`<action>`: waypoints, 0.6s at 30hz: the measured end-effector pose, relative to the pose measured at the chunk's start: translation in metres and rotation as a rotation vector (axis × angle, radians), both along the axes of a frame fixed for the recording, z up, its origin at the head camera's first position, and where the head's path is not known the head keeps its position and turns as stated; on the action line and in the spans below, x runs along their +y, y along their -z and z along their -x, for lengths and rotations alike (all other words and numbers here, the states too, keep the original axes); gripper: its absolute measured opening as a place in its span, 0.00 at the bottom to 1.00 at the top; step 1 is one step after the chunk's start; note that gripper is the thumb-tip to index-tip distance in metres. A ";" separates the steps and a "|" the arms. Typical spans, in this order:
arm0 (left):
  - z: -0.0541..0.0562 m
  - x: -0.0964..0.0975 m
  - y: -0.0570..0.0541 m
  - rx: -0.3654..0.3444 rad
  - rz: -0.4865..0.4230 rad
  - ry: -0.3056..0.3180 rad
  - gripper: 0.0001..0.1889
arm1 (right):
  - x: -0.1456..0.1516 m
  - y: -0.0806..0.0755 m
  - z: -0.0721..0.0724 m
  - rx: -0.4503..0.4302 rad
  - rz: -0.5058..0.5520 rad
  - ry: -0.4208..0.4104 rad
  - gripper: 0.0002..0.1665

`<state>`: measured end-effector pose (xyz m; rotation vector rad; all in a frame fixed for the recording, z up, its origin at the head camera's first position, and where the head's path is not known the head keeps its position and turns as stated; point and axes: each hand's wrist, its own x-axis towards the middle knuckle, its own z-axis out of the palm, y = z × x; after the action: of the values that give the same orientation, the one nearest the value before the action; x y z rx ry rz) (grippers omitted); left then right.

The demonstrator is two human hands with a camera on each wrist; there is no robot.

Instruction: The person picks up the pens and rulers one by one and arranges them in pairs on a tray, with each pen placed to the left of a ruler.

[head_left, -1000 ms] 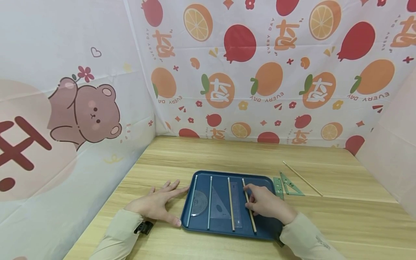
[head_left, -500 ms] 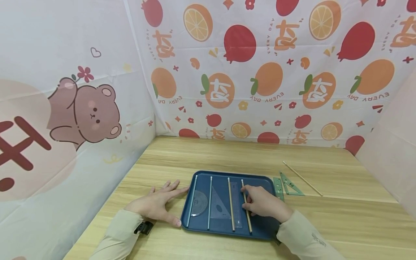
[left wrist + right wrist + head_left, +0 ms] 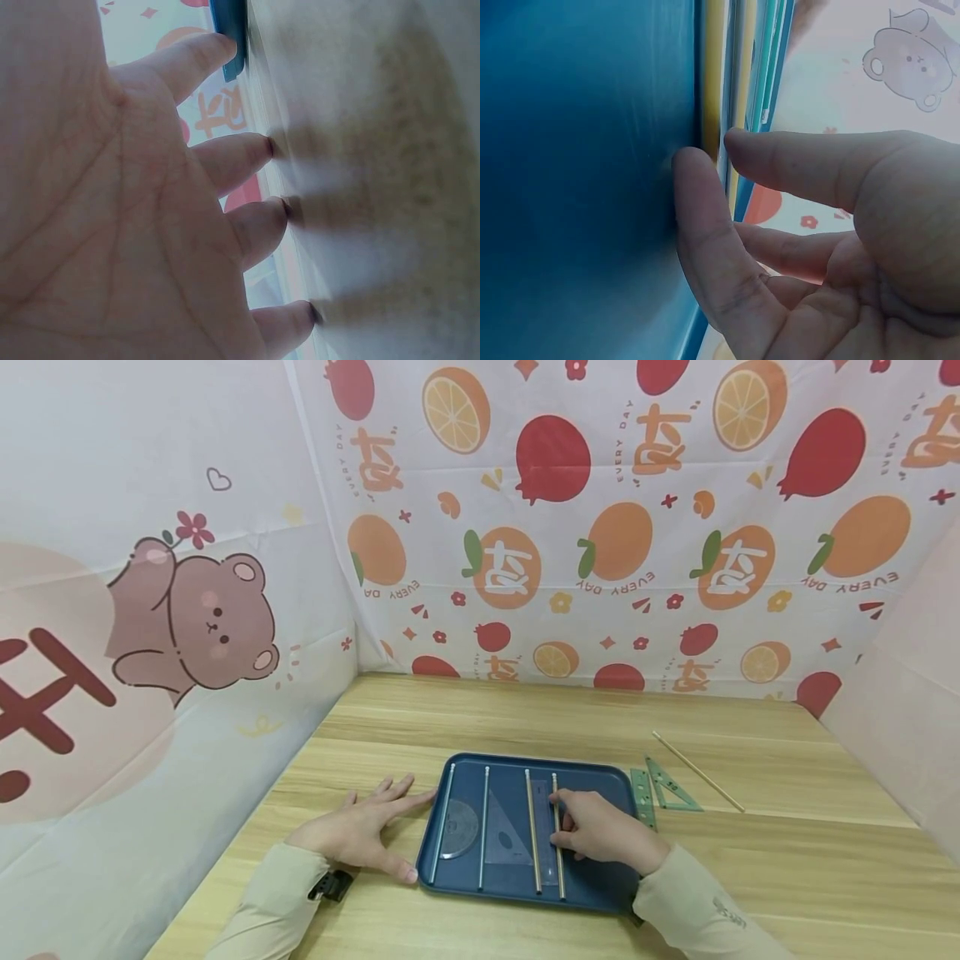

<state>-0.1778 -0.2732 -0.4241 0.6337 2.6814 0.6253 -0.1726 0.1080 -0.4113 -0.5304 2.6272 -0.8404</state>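
Observation:
My right hand [image 3: 611,835] holds a gold pencil [image 3: 561,872] between thumb and fingers, low over the blue tray [image 3: 592,887]. In the right wrist view the pencil [image 3: 713,75] runs between the thumb tip and the index fingertip. It lies along the right edge of a clear ruler [image 3: 546,843]. Another gold pencil [image 3: 534,839] flanks the ruler on the left. Spread out, my left hand [image 3: 363,837] has its thumb and index finger at the tray's left rim; in the left wrist view its other fingertips [image 3: 262,148] rest on the table.
Further left in the tray lie a clear set square [image 3: 510,852], a clear protractor [image 3: 460,831] and two blue-green pencils [image 3: 483,831]. Right of the tray are a green ruler [image 3: 642,787], a green set square [image 3: 667,792] and a loose pencil [image 3: 697,771]. Patterned cloth [image 3: 555,460] hangs behind the table.
My right hand has moved left with the gold pencil, which has gone from slanting apart from the clear ruler to lying close along its right edge. The left hand has stayed put.

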 end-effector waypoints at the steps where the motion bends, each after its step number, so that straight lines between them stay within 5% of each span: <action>1: 0.000 0.000 0.000 0.000 -0.001 0.000 0.62 | -0.001 0.000 0.000 -0.003 0.000 0.000 0.36; 18: -0.001 0.001 -0.001 -0.005 -0.014 0.005 0.62 | -0.004 -0.002 -0.003 -0.029 0.035 -0.017 0.39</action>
<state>-0.1764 -0.2725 -0.4230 0.6409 2.6726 0.6440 -0.1695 0.1039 -0.4094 -0.5447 2.5822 -0.8835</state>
